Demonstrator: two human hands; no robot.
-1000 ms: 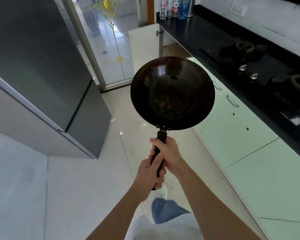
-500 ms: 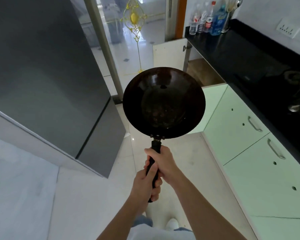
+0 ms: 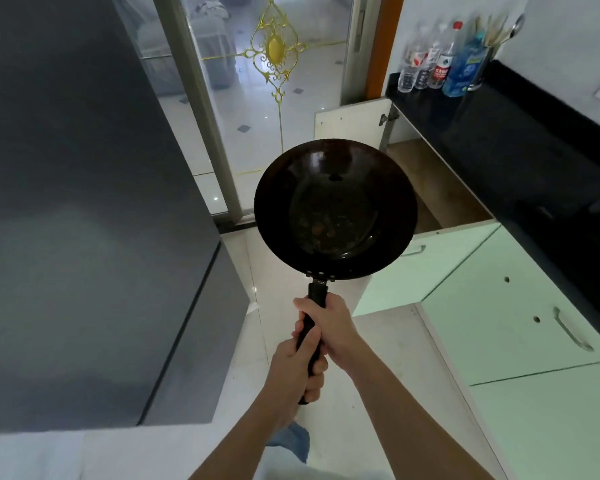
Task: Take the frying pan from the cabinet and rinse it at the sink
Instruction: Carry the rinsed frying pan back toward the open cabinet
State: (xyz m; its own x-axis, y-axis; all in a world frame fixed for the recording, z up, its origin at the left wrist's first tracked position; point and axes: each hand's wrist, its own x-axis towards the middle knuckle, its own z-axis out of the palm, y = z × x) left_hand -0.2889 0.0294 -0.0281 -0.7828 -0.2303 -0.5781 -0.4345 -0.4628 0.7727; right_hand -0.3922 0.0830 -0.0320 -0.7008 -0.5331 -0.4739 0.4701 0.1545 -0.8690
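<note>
- One frying pan [image 3: 335, 209], dark and round, is held up in the air over the pale floor [image 3: 388, 368], in front of the open cabinet [image 3: 430, 188]. Its bowl faces the camera, with brownish specks on the bottom.
- One black handle [image 3: 317, 294] runs from the pan's near rim down towards the person.
- Two bare hands hold that handle. The right hand [image 3: 329, 327] grips it higher up, close to the pan, fingers wrapped round.
- The left hand [image 3: 297, 365] grips the lower end just beneath, touching the right hand, fingers curled round the handle too.
- Both forearms reach forward from the bottom edge and meet at the handle.
- Four bottles stand at the far corner of the black counter [image 3: 499, 140]: three clear bottles [image 3: 426, 64], one with a red cap, and one blue bottle [image 3: 463, 69].
- The bottle labels are red and white; their writing is too small to read.
- One cup of utensils [image 3: 484, 64] stands beside the blue bottle.
- One white cabinet door [image 3: 350, 123] stands open under that corner.
- Three pale green cabinet doors [image 3: 516, 299] run along the counter's front edge.
- One grey fridge [image 3: 84, 202] fills the left side.
- One glass door [image 3: 291, 116] behind carries a yellow ornament [image 3: 274, 50].
</note>
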